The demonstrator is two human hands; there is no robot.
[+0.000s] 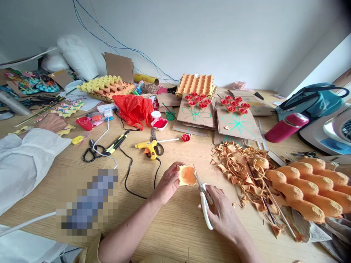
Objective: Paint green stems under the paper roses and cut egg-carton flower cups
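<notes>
My left hand (169,183) grips an orange egg carton cup (187,176) by its left edge, with the hollow facing up. In my right hand (221,210) is a pair of white-handled scissors (204,204), my fingers in the handles. Their blades reach the cup's right edge. Beyond my hands lie a yellow hot glue gun (148,147) with a white glue stick in it and a small red paper flower (185,137). To the right of my right hand spreads a heap of orange carton scraps (233,164).
Orange egg trays (307,186) lie at the right, near a pink bottle (287,127). Cardboard sheets (238,126) with red flowers stand behind, beside a red plastic bag (133,109). Black-handled scissors (93,150) and cables lie left. A co-worker's hand (52,122) is at far left.
</notes>
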